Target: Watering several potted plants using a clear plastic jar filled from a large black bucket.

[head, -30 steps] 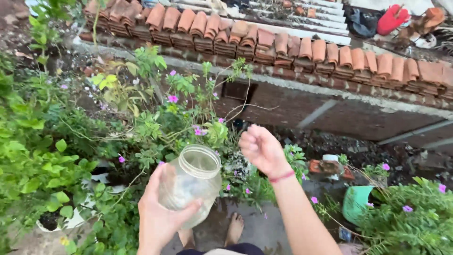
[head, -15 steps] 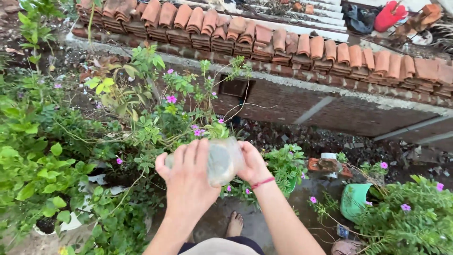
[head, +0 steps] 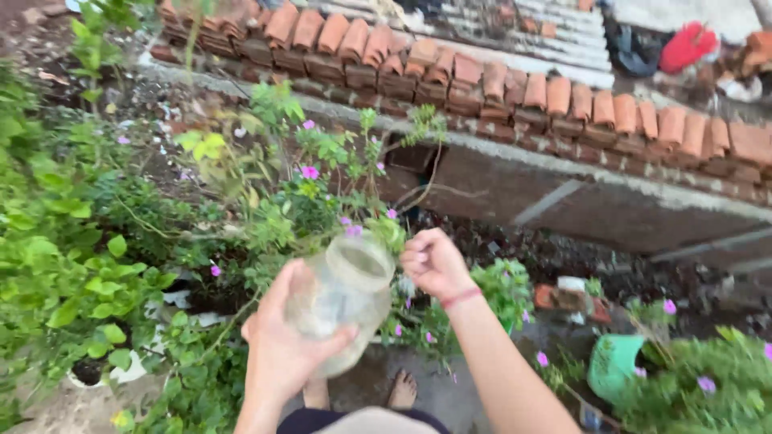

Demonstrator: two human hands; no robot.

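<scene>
A clear glass jar (head: 342, 299) with a wide open mouth is held upright in my left hand (head: 285, 345), which wraps its lower side. To the right of the jar's mouth, my right hand (head: 433, 264) has its fingers curled in and nothing visible in them. A red thread circles that wrist. Behind both hands grows a plant with small pink flowers (head: 310, 172). My bare feet (head: 400, 390) stand on the wet ground below.
Green potted plants (head: 72, 273) crowd the left. A low brick wall (head: 563, 193) topped with stacked clay roof tiles (head: 482, 80) runs across the back. A green pot (head: 613, 363) and more pink-flowered plants sit at the lower right.
Half a second ago both hands were on the tipped jar, the right hand at its mouth. The jar is upright again in my left hand, and my right hand has come off it.
</scene>
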